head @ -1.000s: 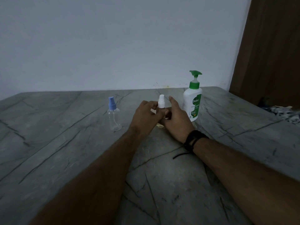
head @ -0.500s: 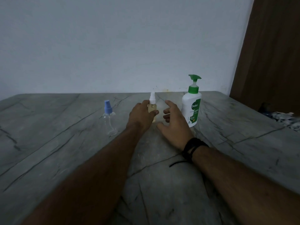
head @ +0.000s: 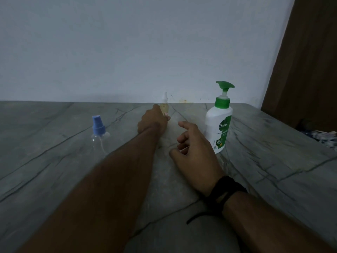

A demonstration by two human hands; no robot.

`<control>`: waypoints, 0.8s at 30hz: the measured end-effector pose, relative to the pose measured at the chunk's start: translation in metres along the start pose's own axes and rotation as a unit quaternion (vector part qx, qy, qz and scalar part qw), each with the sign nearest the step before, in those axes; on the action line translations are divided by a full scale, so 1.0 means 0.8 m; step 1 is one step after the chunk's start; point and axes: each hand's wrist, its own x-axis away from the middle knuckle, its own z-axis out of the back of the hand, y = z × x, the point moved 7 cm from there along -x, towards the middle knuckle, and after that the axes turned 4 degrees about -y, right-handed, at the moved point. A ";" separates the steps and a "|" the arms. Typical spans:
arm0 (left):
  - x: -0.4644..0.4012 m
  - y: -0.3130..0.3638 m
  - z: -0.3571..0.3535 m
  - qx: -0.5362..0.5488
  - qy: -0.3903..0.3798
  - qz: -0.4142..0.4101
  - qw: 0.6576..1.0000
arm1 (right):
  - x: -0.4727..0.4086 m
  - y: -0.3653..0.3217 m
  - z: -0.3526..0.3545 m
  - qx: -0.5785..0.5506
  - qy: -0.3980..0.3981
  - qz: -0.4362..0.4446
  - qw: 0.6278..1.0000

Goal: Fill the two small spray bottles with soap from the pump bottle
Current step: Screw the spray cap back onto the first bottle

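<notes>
My left hand (head: 152,120) reaches far across the grey table and holds a small white-capped spray bottle (head: 165,105) with yellowish liquid in it, upright near the wall. My right hand (head: 196,156) hovers nearer to me, fingers loosely curled and apart, holding nothing, just left of the white pump bottle with a green pump (head: 219,121). A clear spray bottle with a blue cap (head: 98,133) stands alone on the left, apart from both hands.
The grey marble table (head: 63,170) ends at a pale wall behind. A brown door or panel (head: 306,70) stands at the right. Crumpled cloth or paper (head: 322,136) lies beyond the table's right edge.
My left hand has carried the white-capped bottle away from me toward the wall. My right hand let go of it and drew back, fingers spread.
</notes>
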 end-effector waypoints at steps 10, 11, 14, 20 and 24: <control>-0.031 -0.004 -0.012 -0.052 0.005 0.018 0.998 | -0.001 0.001 0.000 -0.006 0.009 0.002 1.000; -0.030 -0.004 -0.011 -0.054 0.007 0.020 0.998 | -0.001 0.001 0.001 -0.007 0.010 0.003 1.000; -0.022 -0.002 -0.009 -0.050 0.013 0.024 0.998 | -0.001 0.001 0.002 -0.007 0.016 0.003 1.000; 0.041 0.019 0.001 -0.090 0.007 -0.033 0.995 | 0.001 -0.004 0.005 0.000 0.019 -0.003 1.000; 0.109 0.036 0.010 -0.125 -0.024 -0.091 0.988 | 0.002 -0.010 0.011 -0.005 0.018 -0.014 1.000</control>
